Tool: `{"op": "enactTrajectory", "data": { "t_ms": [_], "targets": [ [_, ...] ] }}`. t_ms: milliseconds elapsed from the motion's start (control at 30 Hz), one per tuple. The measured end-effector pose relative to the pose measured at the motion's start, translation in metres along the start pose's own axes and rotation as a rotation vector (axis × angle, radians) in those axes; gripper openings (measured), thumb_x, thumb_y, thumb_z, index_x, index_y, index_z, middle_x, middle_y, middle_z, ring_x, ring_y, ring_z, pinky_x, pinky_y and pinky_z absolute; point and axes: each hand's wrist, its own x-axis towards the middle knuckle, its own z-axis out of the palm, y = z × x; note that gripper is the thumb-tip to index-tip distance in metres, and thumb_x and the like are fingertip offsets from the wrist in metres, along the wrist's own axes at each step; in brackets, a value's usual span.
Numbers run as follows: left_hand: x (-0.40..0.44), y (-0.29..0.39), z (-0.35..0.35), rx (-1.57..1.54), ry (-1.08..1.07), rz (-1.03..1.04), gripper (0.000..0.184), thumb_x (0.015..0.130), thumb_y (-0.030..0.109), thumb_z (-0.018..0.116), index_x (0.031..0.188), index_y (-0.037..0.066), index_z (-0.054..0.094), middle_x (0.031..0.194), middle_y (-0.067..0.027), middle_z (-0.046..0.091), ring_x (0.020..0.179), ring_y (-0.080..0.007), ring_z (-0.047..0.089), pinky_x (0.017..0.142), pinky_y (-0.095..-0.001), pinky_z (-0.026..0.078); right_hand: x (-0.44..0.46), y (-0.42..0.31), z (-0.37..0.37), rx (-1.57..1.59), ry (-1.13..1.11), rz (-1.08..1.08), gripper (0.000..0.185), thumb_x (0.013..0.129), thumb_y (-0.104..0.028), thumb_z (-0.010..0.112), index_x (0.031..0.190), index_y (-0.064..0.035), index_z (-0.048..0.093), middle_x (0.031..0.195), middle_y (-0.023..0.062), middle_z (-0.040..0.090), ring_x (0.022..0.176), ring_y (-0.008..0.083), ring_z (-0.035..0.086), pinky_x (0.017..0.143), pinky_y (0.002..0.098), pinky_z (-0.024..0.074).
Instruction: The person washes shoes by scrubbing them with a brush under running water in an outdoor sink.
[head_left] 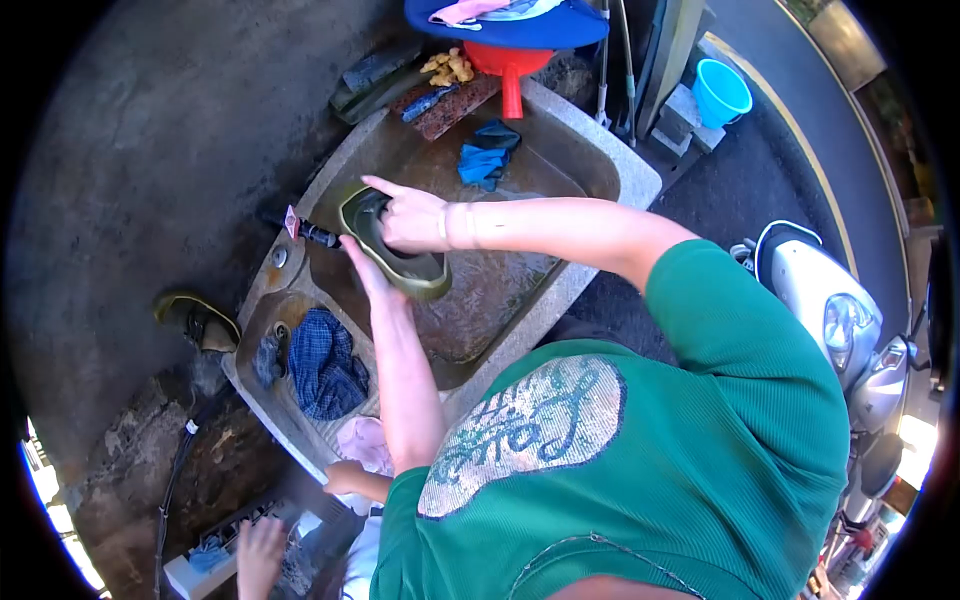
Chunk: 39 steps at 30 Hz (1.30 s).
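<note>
A green rubber boot is tilted over the basin of a stone sink, its opening facing up. My left hand holds it along its left side, fingers partly hidden. My right hand reaches into the opening; one finger stretches past the rim and the others curl down inside, partly out of sight. Below the boot, shallow water covers the basin floor. A blue cloth lies at the basin's far end. Beside the boot is a dark tap.
Another boot stands left of the sink. A dark blue checked cloth and pink cloth lie in the side compartment. Another person's hand shows at lower left. A red dipper, turquoise bucket and scooter are around.
</note>
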Motion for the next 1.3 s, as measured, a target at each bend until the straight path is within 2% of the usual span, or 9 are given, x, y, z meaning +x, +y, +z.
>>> {"op": "enactTrajectory", "data": {
  "t_ms": [200, 267, 400, 533, 800, 933, 1133, 1233, 1300],
  "targets": [
    [0.017, 0.023, -0.037, -0.043, -0.169, 0.022, 0.073, 0.089, 0.065, 0.023, 0.135, 0.010, 0.039, 0.132, -0.0120, 0.047, 0.121, -0.0275, 0.045, 0.102, -0.0415, 0.036, -0.013, -0.019, -0.026, 0.358, -0.022, -0.057, 0.010, 0.069, -0.013, 0.054, 0.073, -0.0044, 0.058, 0.057, 0.0059, 0.060, 0.062, 0.0190, 0.064, 0.109, 0.0460, 0.0240],
    [0.010, 0.021, -0.027, 0.012, -0.155, 0.065, 0.073, 0.089, 0.064, 0.023, 0.134, 0.009, 0.040, 0.131, -0.0118, 0.047, 0.119, -0.0279, 0.046, 0.101, -0.0409, 0.036, -0.007, -0.015, 0.004, 0.270, 0.189, 0.091, 0.010, 0.070, -0.013, 0.054, 0.070, -0.0046, 0.059, 0.059, 0.0065, 0.061, 0.063, 0.0192, 0.064, 0.109, 0.0459, 0.0229],
    [0.012, 0.012, -0.028, 0.096, -0.087, 0.000, 0.072, 0.090, 0.063, 0.025, 0.133, 0.007, 0.041, 0.130, -0.0112, 0.048, 0.118, -0.0271, 0.046, 0.101, -0.0392, 0.035, -0.003, -0.008, -0.004, 0.221, -0.032, 0.109, 0.010, 0.072, -0.012, 0.053, 0.066, -0.0074, 0.060, 0.062, 0.0070, 0.063, 0.063, 0.0204, 0.064, 0.108, 0.0449, 0.0240],
    [0.013, 0.041, -0.048, -0.050, -0.252, -0.074, 0.068, 0.090, 0.060, 0.026, 0.132, 0.010, 0.043, 0.129, -0.0142, 0.049, 0.111, -0.0328, 0.052, 0.094, -0.0477, 0.043, -0.008, -0.022, -0.018, 0.453, 0.174, -0.047, 0.007, 0.071, -0.012, 0.055, 0.074, -0.0078, 0.060, 0.063, 0.0089, 0.063, 0.070, 0.0256, 0.065, 0.105, 0.0457, 0.0289],
    [0.019, 0.049, -0.041, -0.278, -0.546, -0.200, 0.060, 0.092, 0.050, 0.030, 0.131, 0.007, 0.042, 0.128, -0.0143, 0.050, 0.113, -0.0339, 0.051, 0.094, -0.0498, 0.042, 0.009, 0.013, -0.078, 0.499, -0.185, -0.140, 0.009, 0.074, -0.013, 0.055, 0.074, -0.0076, 0.062, 0.066, 0.0136, 0.063, 0.072, 0.0291, 0.064, 0.098, 0.0481, 0.0340],
    [-0.020, 0.032, 0.025, 0.120, 0.037, -0.080, 0.065, 0.094, 0.054, 0.015, 0.134, 0.010, 0.039, 0.133, -0.0137, 0.045, 0.120, -0.0306, 0.045, 0.099, -0.0460, 0.037, 0.004, 0.010, -0.027, 0.215, -0.103, -0.046, 0.010, 0.074, -0.016, 0.055, 0.069, -0.0120, 0.063, 0.066, 0.0050, 0.065, 0.068, 0.0205, 0.066, 0.108, 0.0490, 0.0207],
    [0.003, -0.001, 0.014, -0.081, -0.108, -0.073, 0.067, 0.092, 0.058, 0.019, 0.136, 0.010, 0.035, 0.136, -0.0112, 0.041, 0.123, -0.0288, 0.041, 0.102, -0.0424, 0.034, -0.004, 0.005, 0.005, 0.043, -0.150, 0.111, 0.012, 0.072, -0.015, 0.054, 0.069, -0.0104, 0.064, 0.065, 0.0022, 0.063, 0.070, 0.0169, 0.064, 0.111, 0.0528, 0.0122],
    [0.012, -0.010, 0.010, -0.069, -0.100, 0.129, 0.071, 0.091, 0.061, 0.023, 0.135, 0.008, 0.036, 0.134, -0.0109, 0.043, 0.121, -0.0277, 0.043, 0.102, -0.0407, 0.035, -0.011, 0.000, 0.036, 0.051, 0.250, 0.266, 0.012, 0.070, -0.013, 0.054, 0.064, -0.0075, 0.063, 0.062, 0.0049, 0.062, 0.067, 0.0195, 0.063, 0.111, 0.0492, 0.0177],
    [0.003, -0.007, 0.015, -0.074, -0.126, 0.164, 0.069, 0.091, 0.060, 0.026, 0.135, 0.007, 0.037, 0.133, -0.0111, 0.045, 0.120, -0.0264, 0.045, 0.100, -0.0397, 0.036, -0.015, 0.005, 0.023, 0.126, 0.185, 0.279, 0.011, 0.070, -0.013, 0.054, 0.065, -0.0068, 0.062, 0.062, 0.0057, 0.062, 0.065, 0.0200, 0.063, 0.110, 0.0473, 0.0201]
  ]
}}
